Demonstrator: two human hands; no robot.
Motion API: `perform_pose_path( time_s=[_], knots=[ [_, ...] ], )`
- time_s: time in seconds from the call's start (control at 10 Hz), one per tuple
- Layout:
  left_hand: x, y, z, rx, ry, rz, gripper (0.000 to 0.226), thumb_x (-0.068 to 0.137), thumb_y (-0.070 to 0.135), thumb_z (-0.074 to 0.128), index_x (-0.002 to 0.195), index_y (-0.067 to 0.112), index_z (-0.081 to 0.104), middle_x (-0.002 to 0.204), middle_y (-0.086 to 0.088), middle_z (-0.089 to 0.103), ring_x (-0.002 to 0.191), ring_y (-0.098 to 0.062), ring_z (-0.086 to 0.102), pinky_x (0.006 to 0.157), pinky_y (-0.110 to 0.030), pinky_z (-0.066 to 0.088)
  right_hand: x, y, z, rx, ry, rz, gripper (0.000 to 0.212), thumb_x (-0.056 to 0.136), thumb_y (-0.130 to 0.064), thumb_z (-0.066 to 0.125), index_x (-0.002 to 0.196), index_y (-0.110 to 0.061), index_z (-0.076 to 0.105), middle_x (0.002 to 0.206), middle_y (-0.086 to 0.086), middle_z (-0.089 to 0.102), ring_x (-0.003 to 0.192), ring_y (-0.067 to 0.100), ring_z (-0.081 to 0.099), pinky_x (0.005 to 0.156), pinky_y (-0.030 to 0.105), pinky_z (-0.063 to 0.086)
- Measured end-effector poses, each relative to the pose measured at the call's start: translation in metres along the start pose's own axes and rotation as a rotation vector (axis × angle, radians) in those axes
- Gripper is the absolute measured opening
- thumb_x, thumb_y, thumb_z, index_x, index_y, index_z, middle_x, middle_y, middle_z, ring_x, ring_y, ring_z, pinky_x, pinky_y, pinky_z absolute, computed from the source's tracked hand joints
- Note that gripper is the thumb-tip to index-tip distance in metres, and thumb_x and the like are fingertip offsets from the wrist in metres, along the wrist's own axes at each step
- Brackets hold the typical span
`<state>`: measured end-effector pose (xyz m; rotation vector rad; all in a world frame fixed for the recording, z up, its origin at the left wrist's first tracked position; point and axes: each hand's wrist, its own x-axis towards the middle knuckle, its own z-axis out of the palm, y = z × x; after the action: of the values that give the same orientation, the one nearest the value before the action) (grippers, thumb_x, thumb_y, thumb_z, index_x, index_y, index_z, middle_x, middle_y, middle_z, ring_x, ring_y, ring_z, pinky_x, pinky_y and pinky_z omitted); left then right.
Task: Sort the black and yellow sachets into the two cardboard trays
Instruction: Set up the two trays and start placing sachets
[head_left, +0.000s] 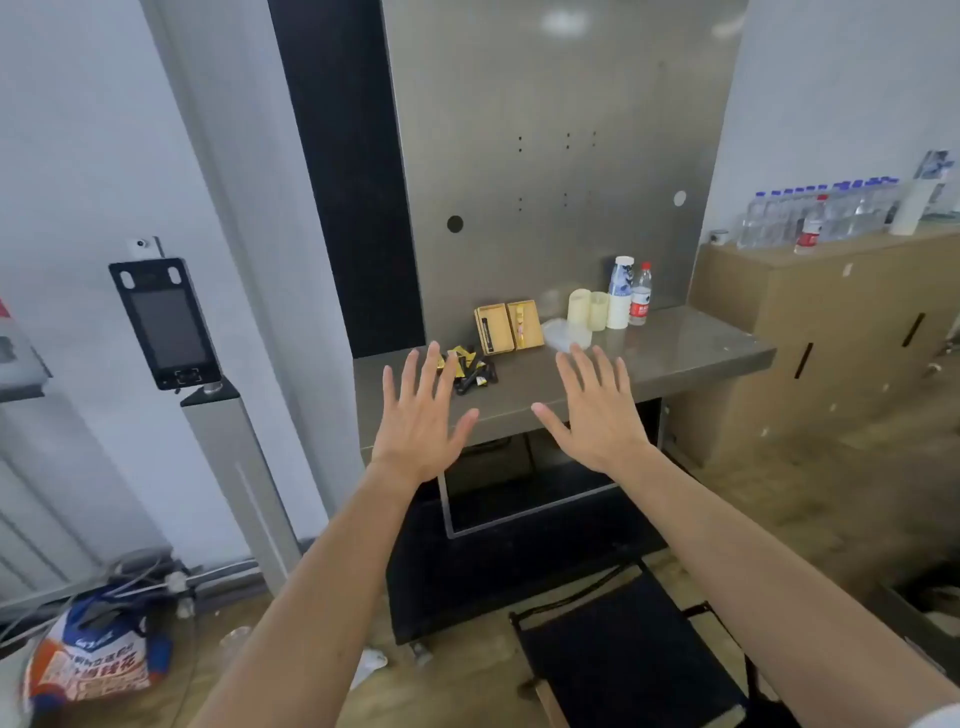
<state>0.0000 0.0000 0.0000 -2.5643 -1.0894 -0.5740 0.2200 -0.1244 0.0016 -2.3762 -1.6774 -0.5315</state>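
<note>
I hold left hand (421, 415) and right hand (597, 410) empty, fingers spread; the heaped sachets (470, 370) beyond my left fingers may lift 2 together.

Single head-worn cam, wide-angle, edges bowed. Faces fwd and down, prob. from standing height, at the steel tabletop (675, 358) near ahead. Left grip (421, 421) and right grip (597, 410) sit mid-frame, backs to the lens. Floor (779, 493) fills the lower right, metal back panel (545, 156) the top.

Both hands (421, 415) (597, 410) spread flat before sachets (470, 366).
</note>
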Motion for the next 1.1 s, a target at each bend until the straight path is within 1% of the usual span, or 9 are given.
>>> perform_pose_path(
  time_s=[0.1,0.2,0.3,0.4,0.5,0.6,0.7,0.9,1.1],
  knots=[
    [0.031,-0.014,0.030,-0.005,-0.030,-0.011,0.080,0.097,0.068,0.014,0.161,0.019,0.013,0.170,-0.010,0.008,0.156,-0.034,0.006,0.122,-0.062,0.014,0.035,0.000,0.024,-0.023,-0.019,0.017,0.086,0.097,-0.071,0.013,0.159,-0.012,0.023,0.166,0.015,0.022,0.153,0.039,0.019,0.122,0.060,0.018],
    [0.071,-0.035,0.070,0.000,-0.026,0.018,0.079,0.098,0.067,0.015,0.161,0.019,0.010,0.170,-0.011,0.006,0.156,-0.034,0.005,0.122,-0.062,0.014,0.081,-0.003,0.056,-0.047,-0.019,0.016,0.086,0.097,-0.071,0.011,0.159,-0.013,0.022,0.166,0.015,0.023,0.153,0.040,0.019,0.122,0.060,0.019],
    [0.119,-0.067,0.107,-0.026,-0.038,0.046,0.079,0.098,0.067,0.014,0.161,0.019,0.011,0.170,-0.010,0.007,0.156,-0.034,0.006,0.122,-0.062,0.014,0.140,-0.011,0.084,-0.051,-0.032,0.012,0.085,0.097,-0.071,0.013,0.161,-0.015,0.017,0.167,0.016,0.019,0.154,0.040,0.016,0.123,0.060,0.017],
    [0.171,-0.097,0.137,-0.045,-0.044,0.069,0.080,0.098,0.069,0.014,0.161,0.019,0.013,0.170,-0.010,0.009,0.156,-0.034,0.008,0.122,-0.062,0.015,0.204,-0.019,0.103,-0.047,-0.022,0.046,0.081,0.099,-0.068,0.018,0.160,-0.015,0.019,0.167,0.015,0.020,0.153,0.041,0.017,0.122,0.060,0.017],
    [0.216,-0.130,0.168,-0.051,-0.073,0.098,0.079,0.099,0.067,0.019,0.160,0.019,0.013,0.170,-0.011,0.008,0.156,-0.035,0.008,0.121,-0.063,0.016,0.259,-0.032,0.127,-0.029,-0.042,0.089,0.081,0.098,-0.066,0.018,0.159,-0.013,0.022,0.166,0.016,0.022,0.151,0.041,0.020,0.122,0.059,0.018],
    [0.244,-0.155,0.201,-0.065,-0.116,0.109,0.078,0.100,0.066,0.020,0.161,0.019,0.012,0.170,-0.011,0.007,0.156,-0.035,0.006,0.122,-0.063,0.016,0.292,-0.045,0.157,-0.003,-0.097,0.104,0.082,0.098,-0.068,0.015,0.160,-0.014,0.018,0.168,0.015,0.017,0.153,0.040,0.017,0.123,0.058,0.014],
    [0.265,-0.171,0.228,-0.084,-0.121,0.125,0.078,0.099,0.067,0.019,0.160,0.019,0.012,0.170,-0.010,0.006,0.156,-0.034,0.006,0.122,-0.063,0.016,0.317,-0.048,0.179,-0.002,-0.108,0.107,0.082,0.098,-0.068,0.013,0.161,-0.016,0.015,0.169,0.014,0.012,0.153,0.040,0.014,0.124,0.058,0.012],
    [0.298,-0.195,0.260,-0.108,-0.129,0.106,0.079,0.099,0.067,0.018,0.160,0.017,0.015,0.169,-0.011,0.010,0.155,-0.036,0.011,0.122,-0.063,0.017,0.358,-0.039,0.203,-0.010,-0.121,0.104,0.080,0.099,-0.067,0.014,0.160,-0.016,0.020,0.167,0.015,0.019,0.153,0.040,0.018,0.123,0.057,0.015],
    [0.323,-0.208,0.286,-0.113,-0.094,0.117,0.078,0.100,0.068,0.018,0.160,0.018,0.013,0.170,-0.010,0.009,0.156,-0.034,0.011,0.123,-0.061,0.016,0.389,-0.030,0.235,-0.004,-0.117,0.117,0.081,0.097,-0.067,0.010,0.159,-0.015,0.022,0.166,0.014,0.024,0.152,0.038,0.022,0.124,0.056,0.017]
  ],
)
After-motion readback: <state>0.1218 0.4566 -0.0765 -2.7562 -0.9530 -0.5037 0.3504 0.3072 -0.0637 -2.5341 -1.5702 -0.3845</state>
